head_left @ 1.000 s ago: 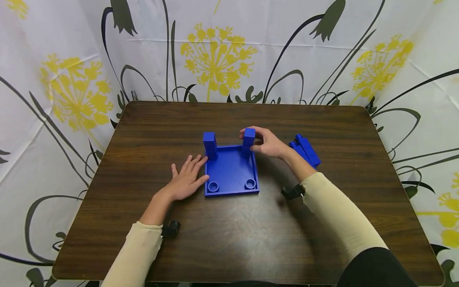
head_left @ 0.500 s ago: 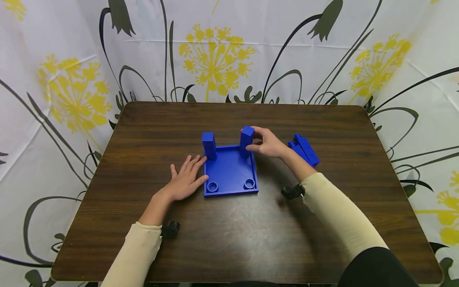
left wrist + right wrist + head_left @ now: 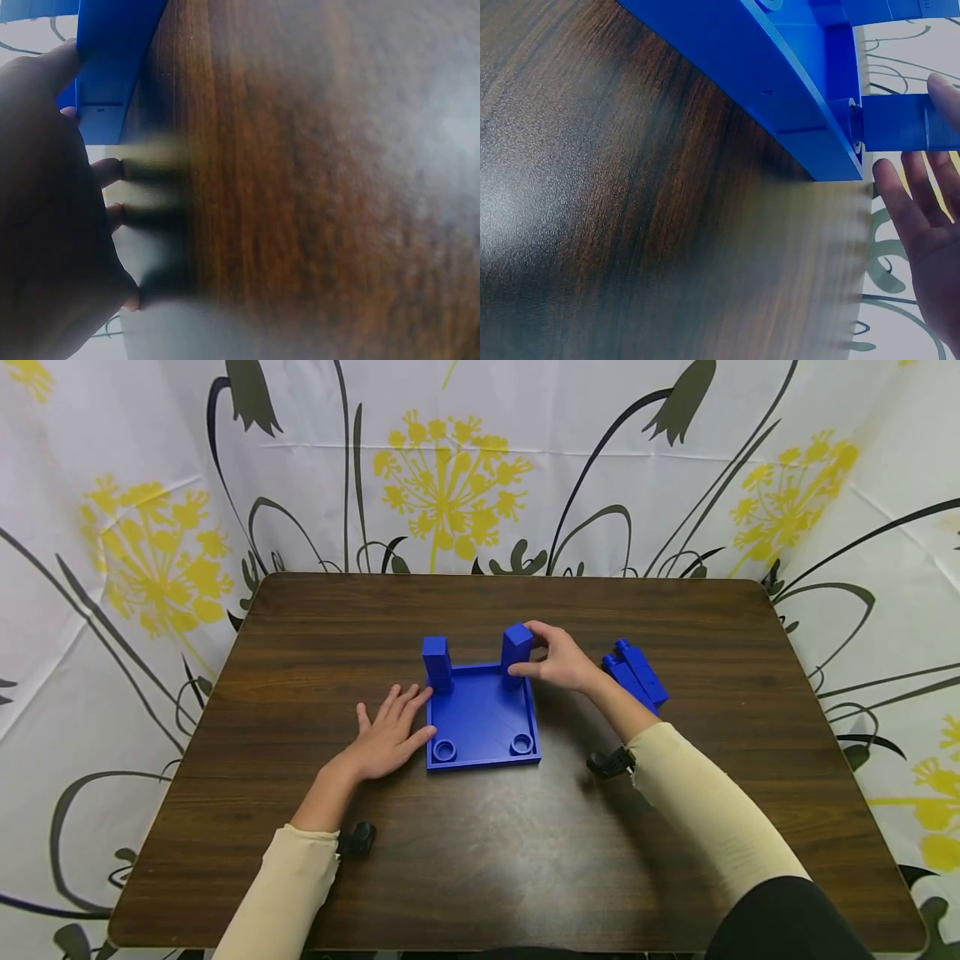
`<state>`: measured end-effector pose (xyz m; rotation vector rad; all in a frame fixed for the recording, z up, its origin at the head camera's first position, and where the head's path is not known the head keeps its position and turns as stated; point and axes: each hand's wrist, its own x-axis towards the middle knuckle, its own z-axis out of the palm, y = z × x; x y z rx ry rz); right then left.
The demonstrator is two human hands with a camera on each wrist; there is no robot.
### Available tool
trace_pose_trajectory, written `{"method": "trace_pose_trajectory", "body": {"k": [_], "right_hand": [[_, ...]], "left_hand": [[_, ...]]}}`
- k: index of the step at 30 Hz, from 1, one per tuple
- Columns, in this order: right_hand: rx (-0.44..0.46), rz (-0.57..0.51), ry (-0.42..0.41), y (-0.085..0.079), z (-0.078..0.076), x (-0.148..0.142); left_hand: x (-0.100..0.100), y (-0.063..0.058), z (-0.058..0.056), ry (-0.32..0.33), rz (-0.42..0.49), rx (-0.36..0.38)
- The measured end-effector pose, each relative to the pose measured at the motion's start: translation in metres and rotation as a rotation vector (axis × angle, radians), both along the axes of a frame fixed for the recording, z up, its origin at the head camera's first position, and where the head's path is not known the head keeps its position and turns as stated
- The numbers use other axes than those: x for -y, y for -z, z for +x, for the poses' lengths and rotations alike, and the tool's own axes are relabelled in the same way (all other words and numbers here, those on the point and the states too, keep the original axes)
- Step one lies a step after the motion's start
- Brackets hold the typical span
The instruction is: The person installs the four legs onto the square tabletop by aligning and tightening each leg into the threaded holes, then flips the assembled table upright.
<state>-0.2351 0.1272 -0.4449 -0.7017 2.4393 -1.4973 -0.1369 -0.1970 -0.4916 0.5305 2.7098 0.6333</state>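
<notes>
A blue plastic square tray with a raised rim lies on the table. Round sockets show at its two near corners, such as the near-left socket. One blue square post stands upright at the far-left corner. My right hand holds a second square post at the far-right corner, thumb on its near side and fingers behind. In the right wrist view, that post's lower end meets the round socket. My left hand rests with spread fingers against the tray's left side, thumb and forefinger touching it.
Two more blue posts with round pegs on their ends lie side by side to the right of my right hand. The dark wood table ends at a flowered curtain behind it.
The far-right post has turned about its upright axis, so a corner now faces nearer. My right thumb has slid across its near side. The left hand keeps its place.
</notes>
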Motion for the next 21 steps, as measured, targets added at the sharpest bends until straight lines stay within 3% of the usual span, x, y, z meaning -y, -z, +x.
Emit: {"method": "trace_pose_trajectory", "body": {"k": [16,21], "right_hand": [[-0.098,0.103,0.117,0.0079,-0.0018,0.0064],[-0.097,0.106,0.093,0.0094,-0.0011,0.008]], "left_hand": [[0.0001,-0.0018,-0.0011,-0.002,0.011,-0.011],[0.0006,0.002,-0.0012,-0.004,0.015,-0.011]]}}
